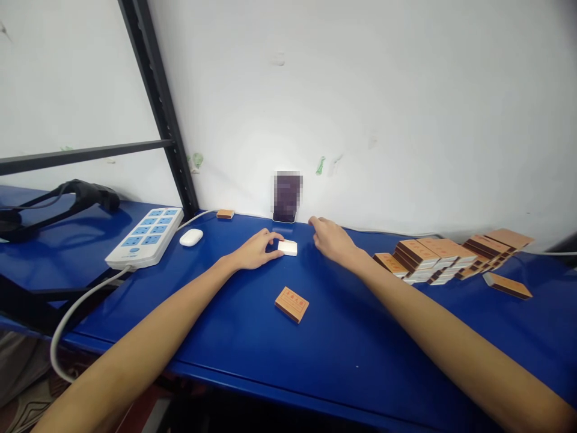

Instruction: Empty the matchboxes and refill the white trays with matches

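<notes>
My left hand (260, 249) pinches a small white matchbox tray (287, 247) by its left end, thumb and forefinger on either side, at the middle of the blue table. My right hand (332, 239) hovers just right of the tray, apart from it. Its fingers are curled in, and whatever they may hold is hidden. Nearer to me lies an orange matchbox (292, 304), flat on the table with its printed face up.
Stacked matchboxes (435, 255) stand at the right beyond my right forearm, with a single matchbox (508, 285) beside them. A phone (287, 198) leans on the wall. Left are a power strip (146, 237), a white earbud case (191, 237) and another matchbox (225, 214).
</notes>
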Tool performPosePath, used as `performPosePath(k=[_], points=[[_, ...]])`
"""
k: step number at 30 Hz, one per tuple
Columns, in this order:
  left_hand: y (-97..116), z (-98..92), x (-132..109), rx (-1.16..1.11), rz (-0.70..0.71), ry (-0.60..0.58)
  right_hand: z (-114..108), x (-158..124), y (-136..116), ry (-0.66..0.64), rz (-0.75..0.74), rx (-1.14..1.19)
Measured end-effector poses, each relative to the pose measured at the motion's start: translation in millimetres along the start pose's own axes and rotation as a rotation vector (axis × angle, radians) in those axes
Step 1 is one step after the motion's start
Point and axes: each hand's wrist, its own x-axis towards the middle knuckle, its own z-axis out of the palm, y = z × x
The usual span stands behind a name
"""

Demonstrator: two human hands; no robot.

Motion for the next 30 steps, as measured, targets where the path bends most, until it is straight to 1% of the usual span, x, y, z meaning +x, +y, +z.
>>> performPosePath(k=[4, 8, 11, 18, 22, 26, 30], points=[[1, -0.3, 0, -0.014, 0.006, -0.01, 9, -4, -2, 0.028, -0.145, 0.157], [-1, -0.2, 0, -0.044, 0.015, -0.004, 21, -4, 2, 0.031, -0.186, 0.293], [-2, 0.1, -1, -0.078, 0.015, 0.017, 25, -5, 4, 0.019, -0.207, 0.382], [-1, 0.0, -1, -0.159, -0.017, 0.085, 17, -11, -5, -0.046, -0.295, 0.517], [-2, -2.0, 0, -0.173, -0.044, 0.142, 14, -11, -12, -0.098, -0.314, 0.566], [-8, -12.1, -2, -0.105, -0.101, 0.211, 18, -7, -13, -0.135, -0.305, 0.577], [-24, -29.3, -10, 0.087, -0.206, 0.302, 23, -5, -12, -0.133, -0.317, 0.565]])
